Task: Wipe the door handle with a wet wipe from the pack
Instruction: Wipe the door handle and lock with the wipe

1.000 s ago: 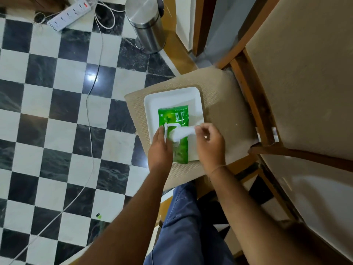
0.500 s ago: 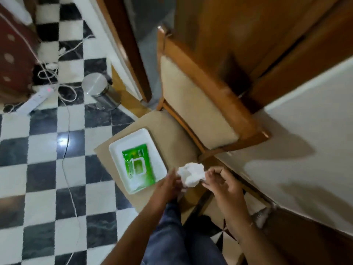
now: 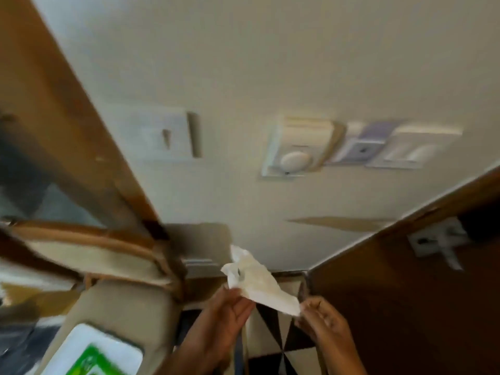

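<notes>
White wet wipe [image 3: 257, 282], lower centre; below it, floor tiles [image 3: 273, 339] in black-and-white check. Lower left: green pack [image 3: 90, 361] on a white tray [image 3: 81, 338], beige chair cushion [image 3: 121, 315] beneath; dark brown wooden door [image 3: 405, 307] at lower right carries a silver-grey latch [image 3: 439, 240]. Cream wall [image 3: 270, 63] with white switch plates [image 3: 297, 147], one lilac panel [image 3: 362, 144]; mid-brown door frame [image 3: 67, 109], upper left.

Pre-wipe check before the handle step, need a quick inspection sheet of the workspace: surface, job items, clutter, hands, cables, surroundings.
Surface: chair seat holds a white tray, frame blurred.
Job's things: wet wipe out and spread; green pack on the tray; metal door fitting at right, possibly the handle, untouched.
Clutter: nothing seen.
Grippers: left hand and right hand each pinch an end of the wipe.
Cables: nothing seen.
Surroundings: wall switch plates, brown door, checkered floor.
</notes>
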